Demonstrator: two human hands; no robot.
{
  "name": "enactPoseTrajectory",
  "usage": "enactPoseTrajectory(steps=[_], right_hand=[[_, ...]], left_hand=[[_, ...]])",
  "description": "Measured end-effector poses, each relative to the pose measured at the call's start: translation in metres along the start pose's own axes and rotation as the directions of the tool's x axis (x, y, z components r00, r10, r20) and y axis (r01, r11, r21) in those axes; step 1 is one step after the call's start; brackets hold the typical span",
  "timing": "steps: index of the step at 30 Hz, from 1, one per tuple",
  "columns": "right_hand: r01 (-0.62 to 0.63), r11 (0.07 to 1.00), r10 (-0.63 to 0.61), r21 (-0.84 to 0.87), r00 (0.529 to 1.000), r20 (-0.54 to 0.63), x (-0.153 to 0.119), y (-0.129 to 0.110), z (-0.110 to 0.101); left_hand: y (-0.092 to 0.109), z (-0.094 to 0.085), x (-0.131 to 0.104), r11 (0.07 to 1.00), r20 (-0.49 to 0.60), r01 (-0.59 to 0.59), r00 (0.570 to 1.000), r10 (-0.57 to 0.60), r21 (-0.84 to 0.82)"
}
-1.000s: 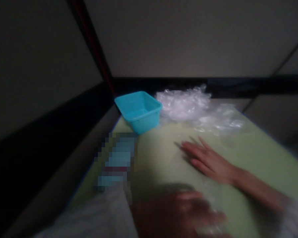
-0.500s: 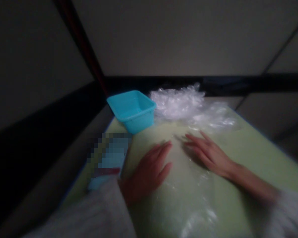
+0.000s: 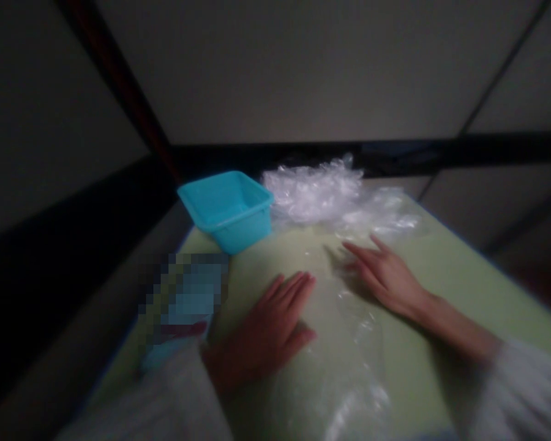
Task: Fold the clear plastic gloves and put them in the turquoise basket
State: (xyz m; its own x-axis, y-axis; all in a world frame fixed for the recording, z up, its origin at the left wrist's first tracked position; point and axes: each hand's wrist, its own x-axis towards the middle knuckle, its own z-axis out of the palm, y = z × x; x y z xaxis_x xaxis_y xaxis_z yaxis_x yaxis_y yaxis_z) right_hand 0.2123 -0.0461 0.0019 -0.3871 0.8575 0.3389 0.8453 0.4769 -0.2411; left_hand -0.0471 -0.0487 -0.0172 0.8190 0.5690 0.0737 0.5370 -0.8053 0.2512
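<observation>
A clear plastic bag [image 3: 330, 361] lies spread on the yellow-green table [image 3: 445, 275]. My left hand [image 3: 278, 318] rests on the left part of the bag, palm down, fingers stretched out and thumb apart. At the bag's upper right edge is my right hand [image 3: 388, 272], its fingers spread; whether its fingertips touch the plastic is hard to tell. Neither hand holds anything. Beyond both hands a pile of crumpled clear plastic [image 3: 321, 193] sits at the far end of the table.
A turquoise basin [image 3: 248, 229] stands at the table's far left corner, beside the plastic pile. Nearer, along the left edge, lies a light blue item [image 3: 193, 300], partly blurred out, with a dark red piece across it. A wall rises behind the table.
The view has shifted, so the basin and pile appear further left. The fingers of my left hand lie flatter on the bag. My right hand's fingers have spread a little and changed pose.
</observation>
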Motion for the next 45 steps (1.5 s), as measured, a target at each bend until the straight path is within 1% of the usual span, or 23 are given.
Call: enactPoseTrajectory(steps=[2, 4, 6, 7, 11, 13, 18, 23, 26, 28, 31, 33, 36, 40, 44, 45], right_hand=[[0.038, 0.999, -0.039, 0.009, 0.997, 0.063, 0.000, -0.001, 0.004], [0.106, 0.994, -0.107, 0.012, 0.987, 0.120, 0.001, -0.002, 0.009], [0.160, 0.987, -0.159, 0.004, 0.978, 0.132, 0.001, -0.005, 0.012], [0.171, 0.985, -0.170, 0.001, 0.979, 0.115, 0.001, -0.005, 0.012], [0.156, 0.986, -0.155, 0.051, 0.988, -0.012, 0.000, -0.005, 0.007], [0.151, 0.985, -0.149, 0.079, 0.988, -0.040, 0.000, -0.003, 0.006], [0.178, 0.980, -0.180, 0.084, 0.983, 0.020, -0.001, -0.002, 0.013], [0.162, 0.983, -0.164, 0.087, 0.986, 0.019, -0.001, -0.005, 0.016], [0.167, 0.984, -0.170, 0.066, 0.984, 0.053, 0.000, -0.005, 0.016], [0.176, 0.983, -0.177, 0.048, 0.984, 0.034, 0.001, -0.005, 0.015], [0.167, 0.983, -0.167, 0.077, 0.986, -0.011, 0.002, -0.005, 0.013], [0.159, 0.984, -0.161, 0.081, 0.987, 0.015, 0.003, -0.006, 0.013], [0.171, 0.985, -0.173, 0.036, 0.983, 0.064, 0.003, -0.006, 0.014], [0.159, 0.985, -0.162, 0.072, 0.986, 0.036, 0.004, -0.004, 0.014], [0.172, 0.981, -0.180, 0.091, 0.979, 0.092, 0.004, 0.001, 0.013], [0.172, 0.981, -0.181, 0.095, 0.980, 0.089, 0.004, 0.002, 0.012]], left_hand=[[0.000, 0.000, 0.000, 1.000, -0.017, 0.002, 1.000, -0.002, -0.013], [0.000, 0.001, 0.000, 1.000, -0.036, 0.010, 0.999, -0.011, -0.022], [-0.001, 0.002, 0.000, 0.999, -0.050, 0.028, 0.998, -0.029, -0.021], [-0.002, 0.003, 0.000, 0.999, -0.056, 0.038, 0.998, -0.039, -0.017], [-0.006, 0.004, 0.002, 0.997, -0.059, 0.070, 0.996, -0.071, -0.008], [-0.007, 0.003, 0.003, 0.998, -0.051, 0.069, 0.996, -0.069, -0.005], [-0.006, 0.000, 0.004, 0.996, -0.088, 0.086, 0.993, -0.083, 0.037], [-0.004, -0.001, 0.001, 0.988, -0.134, 0.140, 0.982, -0.130, 0.063], [-0.005, 0.001, 0.000, 0.990, -0.154, 0.132, 0.981, -0.122, 0.058], [-0.005, 0.002, 0.000, 0.990, -0.172, 0.128, 0.978, -0.117, 0.052], [-0.005, 0.002, 0.001, 0.989, -0.195, 0.143, 0.972, -0.134, 0.035], [-0.005, 0.002, 0.002, 0.986, -0.205, 0.161, 0.967, -0.152, 0.031], [-0.005, 0.001, 0.002, 0.983, -0.221, 0.177, 0.961, -0.164, 0.041], [-0.006, 0.003, 0.002, 0.980, -0.229, 0.191, 0.958, -0.175, 0.051], [-0.008, 0.005, 0.001, 0.978, -0.235, 0.204, 0.954, -0.187, 0.048], [-0.009, 0.005, 0.001, 0.977, -0.235, 0.208, 0.953, -0.191, 0.048]])
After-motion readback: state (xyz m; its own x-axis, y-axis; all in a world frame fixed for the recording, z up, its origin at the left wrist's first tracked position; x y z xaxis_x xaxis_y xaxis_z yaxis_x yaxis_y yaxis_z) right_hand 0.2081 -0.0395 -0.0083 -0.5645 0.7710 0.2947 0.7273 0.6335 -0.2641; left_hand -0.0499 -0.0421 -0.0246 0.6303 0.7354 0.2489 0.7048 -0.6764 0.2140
